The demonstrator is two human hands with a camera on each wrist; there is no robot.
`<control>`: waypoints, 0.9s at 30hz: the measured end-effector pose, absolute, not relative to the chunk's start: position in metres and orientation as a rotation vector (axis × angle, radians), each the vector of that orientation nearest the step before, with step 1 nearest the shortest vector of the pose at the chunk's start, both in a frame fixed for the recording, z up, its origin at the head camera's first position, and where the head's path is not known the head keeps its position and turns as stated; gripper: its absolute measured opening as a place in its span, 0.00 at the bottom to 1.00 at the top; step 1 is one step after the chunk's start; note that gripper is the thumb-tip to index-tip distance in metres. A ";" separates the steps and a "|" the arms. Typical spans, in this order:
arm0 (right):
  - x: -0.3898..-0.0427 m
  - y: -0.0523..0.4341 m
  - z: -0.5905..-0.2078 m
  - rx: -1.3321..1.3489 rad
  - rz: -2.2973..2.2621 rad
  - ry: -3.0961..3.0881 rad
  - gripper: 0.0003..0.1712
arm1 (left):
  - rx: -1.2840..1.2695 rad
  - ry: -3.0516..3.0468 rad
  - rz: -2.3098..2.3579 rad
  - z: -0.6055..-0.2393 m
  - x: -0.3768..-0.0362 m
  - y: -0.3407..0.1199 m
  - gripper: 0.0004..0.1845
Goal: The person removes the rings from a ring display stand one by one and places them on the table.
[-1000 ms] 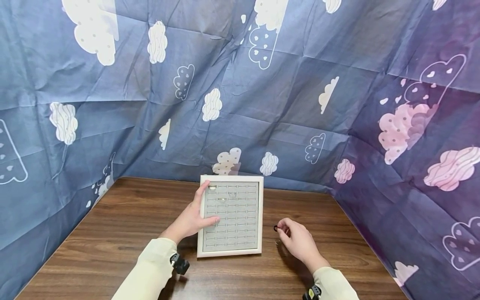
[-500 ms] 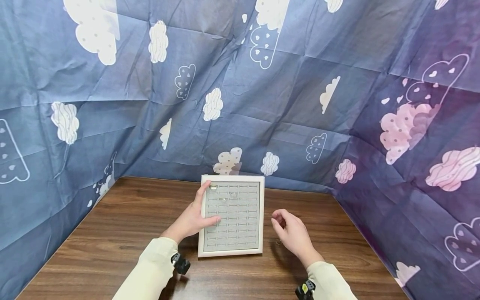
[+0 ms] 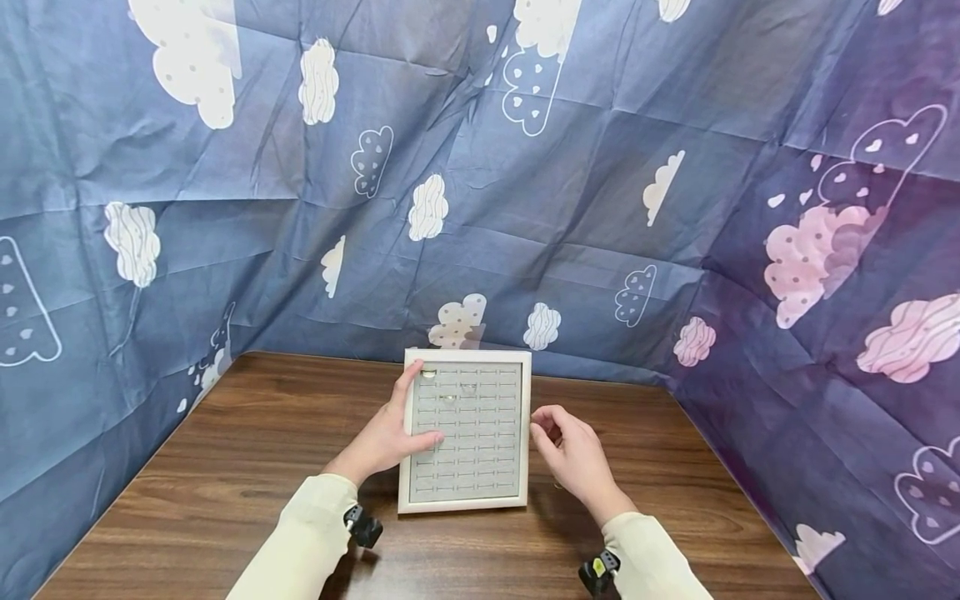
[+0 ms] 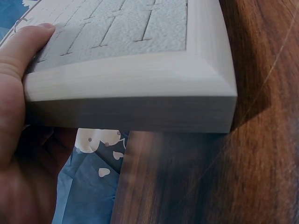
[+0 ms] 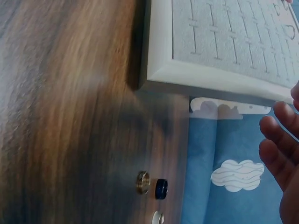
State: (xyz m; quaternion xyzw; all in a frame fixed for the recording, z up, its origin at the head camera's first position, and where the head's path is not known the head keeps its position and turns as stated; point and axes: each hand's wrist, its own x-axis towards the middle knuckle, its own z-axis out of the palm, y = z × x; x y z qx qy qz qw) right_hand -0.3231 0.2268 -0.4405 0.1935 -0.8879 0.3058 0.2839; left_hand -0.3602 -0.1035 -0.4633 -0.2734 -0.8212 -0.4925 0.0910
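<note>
My left hand (image 3: pixel 381 443) grips the left side of a white-framed ring display tray (image 3: pixel 462 506). Its thumb (image 4: pixel 32 39) lies over the grey slotted foam, with other fingers behind the frame. The tray leans back, its lower edge near the table. A gold-coloured ring (image 3: pixel 427 374) sits in the top left slot; two more rings, one a slim ring (image 3: pixel 447 398), sit below and to its right. My right hand (image 3: pixel 576 454) is beside the tray's right edge, fingers bent and thumb near the index finger; I cannot tell whether a ring is between them.
On the wooden table (image 3: pixel 247 450), a gold ring (image 5: pixel 143 182), a black ring (image 5: pixel 161 189) and a pale ring (image 5: pixel 158 218) stand close together to the right of the tray. Blue cloud-printed cloth (image 3: pixel 585 192) hangs behind and at both sides.
My right hand has moved up and left, from beside the black ring to the tray's right edge. My left hand keeps its grip and the tray stays put.
</note>
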 end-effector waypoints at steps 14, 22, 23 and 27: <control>-0.325 0.195 -0.432 0.586 0.890 -2.318 0.09 | -0.808 -2.442 -1.481 -0.465 -0.362 -0.104 0.64; -0.329 0.176 -0.425 0.646 0.852 -2.291 0.09 | -0.809 -2.434 -1.484 -0.464 -0.362 -0.103 0.64; -0.329 0.174 -0.425 0.648 0.850 -2.291 0.09 | -0.811 -2.432 -1.483 -0.464 -0.361 -0.103 0.64; -0.330 0.165 -0.422 0.660 0.844 -2.299 0.09 | -0.807 -2.433 -1.476 -0.464 -0.361 -0.104 0.64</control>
